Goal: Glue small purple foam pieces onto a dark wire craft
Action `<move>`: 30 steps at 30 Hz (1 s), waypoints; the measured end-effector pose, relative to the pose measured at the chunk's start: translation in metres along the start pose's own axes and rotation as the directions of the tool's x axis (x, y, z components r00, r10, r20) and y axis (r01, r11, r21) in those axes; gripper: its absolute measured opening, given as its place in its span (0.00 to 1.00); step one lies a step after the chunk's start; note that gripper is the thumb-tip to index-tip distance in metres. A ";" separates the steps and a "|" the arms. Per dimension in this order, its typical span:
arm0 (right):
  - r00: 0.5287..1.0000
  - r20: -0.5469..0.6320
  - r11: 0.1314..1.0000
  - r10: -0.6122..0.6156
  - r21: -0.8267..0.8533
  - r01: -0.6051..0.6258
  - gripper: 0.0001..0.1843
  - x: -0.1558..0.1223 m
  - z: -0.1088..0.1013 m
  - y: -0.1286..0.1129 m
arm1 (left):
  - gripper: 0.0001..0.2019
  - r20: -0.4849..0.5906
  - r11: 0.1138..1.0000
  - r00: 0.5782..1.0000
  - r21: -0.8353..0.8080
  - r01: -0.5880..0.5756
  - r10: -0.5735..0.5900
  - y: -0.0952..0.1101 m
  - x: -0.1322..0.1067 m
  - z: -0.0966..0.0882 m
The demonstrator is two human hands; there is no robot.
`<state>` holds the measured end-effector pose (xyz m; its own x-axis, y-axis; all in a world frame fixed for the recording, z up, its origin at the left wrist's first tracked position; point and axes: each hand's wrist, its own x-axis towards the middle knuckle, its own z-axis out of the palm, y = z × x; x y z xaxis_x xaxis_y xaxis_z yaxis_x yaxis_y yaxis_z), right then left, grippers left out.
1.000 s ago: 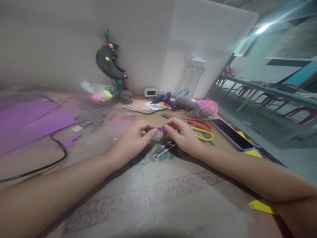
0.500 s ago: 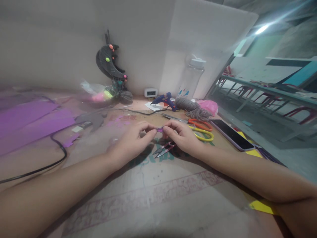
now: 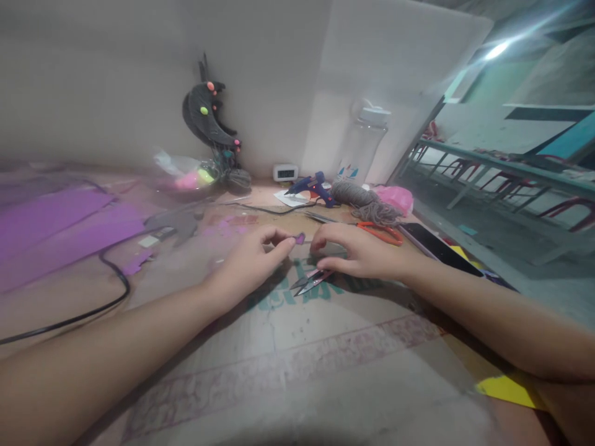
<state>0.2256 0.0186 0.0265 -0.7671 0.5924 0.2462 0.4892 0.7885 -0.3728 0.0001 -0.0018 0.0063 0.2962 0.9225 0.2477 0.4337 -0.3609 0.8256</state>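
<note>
Between the thumb and forefinger of my left hand is a small purple piece with a dark grey edge, its end sticking out to the right. My right hand is just to the right of that piece, apart from it, with thumb and fingers spread in a curve and nothing between them. Under my right thumb lies a pair of thread snips, blades pointing left; whether the thumb touches them I cannot tell. Orange-handled scissors lie behind my right hand, partly covered by it.
Purple sheets and a black cable lie at left. Along the back are a small clock, a blue glue gun, grey yarn, a clear bottle and a dark crescent ornament. A phone lies at right.
My right hand has let go of the small purple piece and moved right and down towards the snips, its fingers opening. My left hand keeps hold of the piece.
</note>
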 end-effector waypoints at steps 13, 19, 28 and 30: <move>0.958 -0.069 0.886 -0.277 -0.404 0.228 0.13 -0.011 0.027 -0.010 | 0.11 -0.007 0.997 0.998 -0.061 0.055 -0.056 -0.002 0.004 0.000; 0.933 -0.355 0.974 -0.061 -0.227 -0.023 0.18 -0.014 0.023 -0.005 | 0.14 0.017 0.995 0.998 -0.075 0.067 -0.066 -0.003 0.002 0.001; 0.930 -0.366 0.927 -0.024 -0.356 -0.117 0.18 -0.012 0.022 0.010 | 0.13 0.022 0.996 0.998 -0.074 0.058 -0.056 -0.007 0.002 0.002; 0.932 -0.357 0.893 -0.059 -0.437 -0.111 0.17 -0.012 0.023 0.010 | 0.13 0.014 0.997 0.999 -0.054 0.053 -0.052 -0.007 0.002 0.002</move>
<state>0.2304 0.0151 -0.0004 -0.5954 0.5650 0.5712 0.7034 0.7101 0.0308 -0.0006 0.0026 0.0004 0.2848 0.9380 0.1975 0.4025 -0.3040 0.8635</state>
